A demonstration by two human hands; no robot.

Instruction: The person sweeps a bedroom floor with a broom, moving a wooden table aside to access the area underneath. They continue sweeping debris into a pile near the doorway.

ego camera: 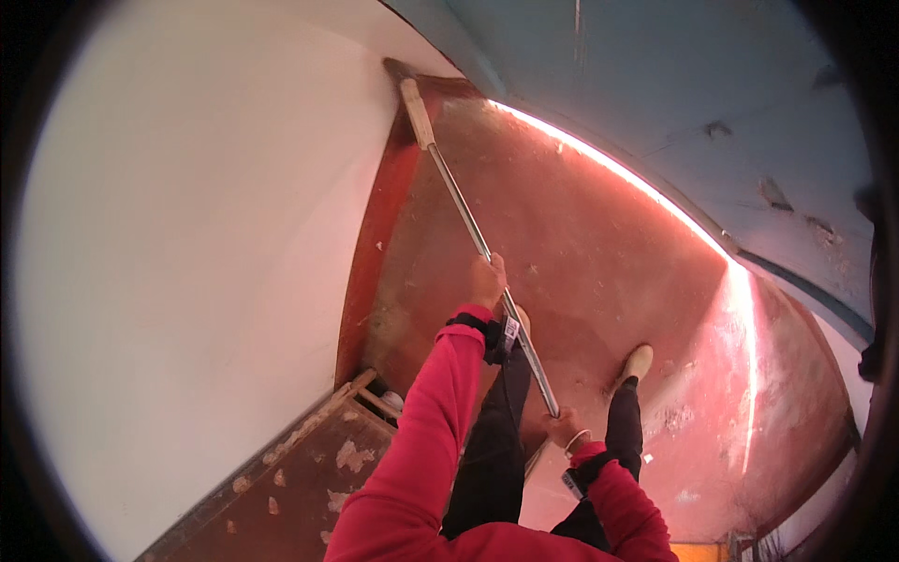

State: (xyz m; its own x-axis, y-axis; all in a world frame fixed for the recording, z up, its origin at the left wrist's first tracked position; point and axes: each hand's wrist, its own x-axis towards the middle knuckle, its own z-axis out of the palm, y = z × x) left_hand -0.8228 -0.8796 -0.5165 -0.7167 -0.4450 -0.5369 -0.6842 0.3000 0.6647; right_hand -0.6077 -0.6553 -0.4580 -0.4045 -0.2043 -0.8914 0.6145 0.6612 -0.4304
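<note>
A long-handled tool with a shiny metal pole [460,204] runs slantwise across my view. Its pale, narrow head [418,112] reaches to the corner by the white wall; whether it is a broom or a mop I cannot tell. My left hand [489,281] is wrapped around the pole near its middle. Lower down, my right hand [564,427] grips the near end of the pole. Beneath the tool lies a worn red floor [562,232]. Both wrists carry black straps over red sleeves.
At left rises a white wall [197,211] with a red skirting band [376,253]. A blue door [667,105], chipped in places, stands at upper right with bright light under it. Beside my left arm is a worn wooden table [302,485]. My shoe [638,362] is on the floor.
</note>
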